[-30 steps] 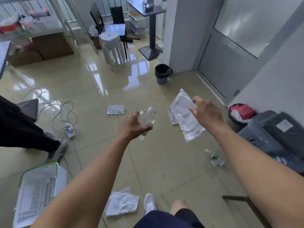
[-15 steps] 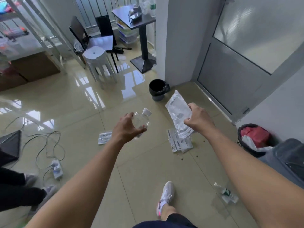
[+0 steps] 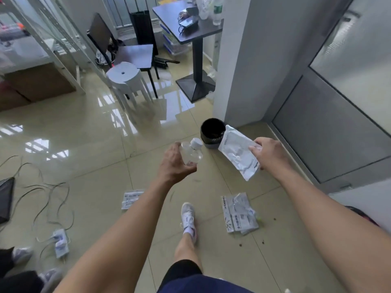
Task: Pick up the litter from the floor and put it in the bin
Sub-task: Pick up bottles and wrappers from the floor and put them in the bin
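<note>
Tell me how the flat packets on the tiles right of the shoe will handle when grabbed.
Probably light and floppy: the packets look like thin creased film, like the pouch the right hand holds. They lie flat on glossy tiles, so they may slide rather than lift at an edge. They overlap loosely, so some could slip off the pile.

A clear plastic bottle (image 3: 191, 154) with a white cap is tilted, cap up, in the left hand's (image 3: 175, 163) grip, at 8 o'clock from the black round bin (image 3: 209, 144), which stands open on the floor. A flat white pouch (image 3: 238, 154), pinched by the right hand (image 3: 268, 153), overlaps the bin's rim at 4 o'clock. A pile of crumpled packets (image 3: 239, 212) lies on the floor at 6 o'clock from the pouch, and a small flat packet (image 3: 130, 198) at 7 o'clock from the bottle.
</note>
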Action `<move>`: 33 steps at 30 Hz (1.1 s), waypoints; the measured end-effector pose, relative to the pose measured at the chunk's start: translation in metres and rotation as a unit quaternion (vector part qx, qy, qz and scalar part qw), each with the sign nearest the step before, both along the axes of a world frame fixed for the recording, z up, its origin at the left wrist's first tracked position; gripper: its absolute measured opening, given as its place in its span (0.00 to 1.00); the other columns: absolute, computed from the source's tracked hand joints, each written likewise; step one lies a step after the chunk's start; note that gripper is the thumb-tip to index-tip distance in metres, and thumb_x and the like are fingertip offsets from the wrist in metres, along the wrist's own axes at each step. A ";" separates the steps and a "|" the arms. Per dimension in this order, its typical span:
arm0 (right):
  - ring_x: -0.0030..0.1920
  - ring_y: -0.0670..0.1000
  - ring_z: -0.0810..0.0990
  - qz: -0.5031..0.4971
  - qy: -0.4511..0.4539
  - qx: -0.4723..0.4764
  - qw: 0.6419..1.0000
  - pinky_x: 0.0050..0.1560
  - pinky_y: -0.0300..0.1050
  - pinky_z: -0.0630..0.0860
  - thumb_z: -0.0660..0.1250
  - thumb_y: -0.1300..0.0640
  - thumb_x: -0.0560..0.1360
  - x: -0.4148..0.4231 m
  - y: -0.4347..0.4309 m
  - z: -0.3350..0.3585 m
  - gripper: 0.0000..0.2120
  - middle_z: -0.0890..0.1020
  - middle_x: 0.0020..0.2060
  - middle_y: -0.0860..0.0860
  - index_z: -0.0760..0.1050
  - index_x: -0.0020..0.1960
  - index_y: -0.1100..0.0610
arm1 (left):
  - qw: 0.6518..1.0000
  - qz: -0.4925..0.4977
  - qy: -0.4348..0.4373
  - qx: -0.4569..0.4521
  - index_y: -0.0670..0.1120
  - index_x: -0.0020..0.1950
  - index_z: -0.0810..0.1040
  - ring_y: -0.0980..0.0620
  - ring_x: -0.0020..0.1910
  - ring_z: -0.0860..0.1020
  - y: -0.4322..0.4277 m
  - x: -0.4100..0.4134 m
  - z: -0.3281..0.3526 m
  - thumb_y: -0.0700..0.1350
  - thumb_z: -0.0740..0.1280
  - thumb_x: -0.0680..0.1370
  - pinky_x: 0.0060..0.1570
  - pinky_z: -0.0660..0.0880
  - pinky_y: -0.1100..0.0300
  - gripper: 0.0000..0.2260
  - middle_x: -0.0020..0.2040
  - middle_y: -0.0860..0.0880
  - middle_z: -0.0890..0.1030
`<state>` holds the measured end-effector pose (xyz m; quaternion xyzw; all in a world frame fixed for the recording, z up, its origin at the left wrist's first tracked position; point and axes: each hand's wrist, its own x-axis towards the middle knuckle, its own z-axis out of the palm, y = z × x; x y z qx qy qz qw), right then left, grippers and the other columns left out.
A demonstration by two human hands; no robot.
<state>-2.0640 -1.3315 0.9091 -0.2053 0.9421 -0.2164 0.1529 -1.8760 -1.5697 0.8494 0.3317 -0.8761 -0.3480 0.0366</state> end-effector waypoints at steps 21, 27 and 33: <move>0.38 0.61 0.85 -0.092 -0.141 0.075 0.983 0.31 0.44 0.74 0.65 0.60 0.71 -0.347 -0.222 -0.122 0.04 0.84 0.35 0.57 0.76 0.40 0.61 | 0.994 0.013 -0.088 0.061 0.45 0.71 0.67 0.46 0.62 0.70 -0.197 -0.341 -0.129 0.54 0.76 0.67 0.62 0.73 0.48 0.37 0.62 0.50 0.71; 0.38 0.61 0.84 -0.027 -0.189 0.119 0.974 0.31 0.44 0.71 0.61 0.60 0.75 -0.433 -0.268 -0.237 0.07 0.83 0.35 0.59 0.72 0.40 0.61 | 0.985 0.078 -0.105 0.110 0.48 0.73 0.66 0.43 0.63 0.71 -0.210 -0.430 -0.224 0.49 0.78 0.66 0.58 0.74 0.48 0.38 0.65 0.49 0.71; 0.43 0.61 0.83 0.017 -0.228 0.172 0.958 0.30 0.42 0.69 0.59 0.61 0.75 -0.488 -0.307 -0.400 0.07 0.84 0.42 0.60 0.75 0.45 0.62 | 0.972 0.169 -0.093 0.132 0.47 0.70 0.71 0.44 0.62 0.73 -0.223 -0.519 -0.377 0.52 0.76 0.69 0.61 0.73 0.50 0.32 0.63 0.48 0.75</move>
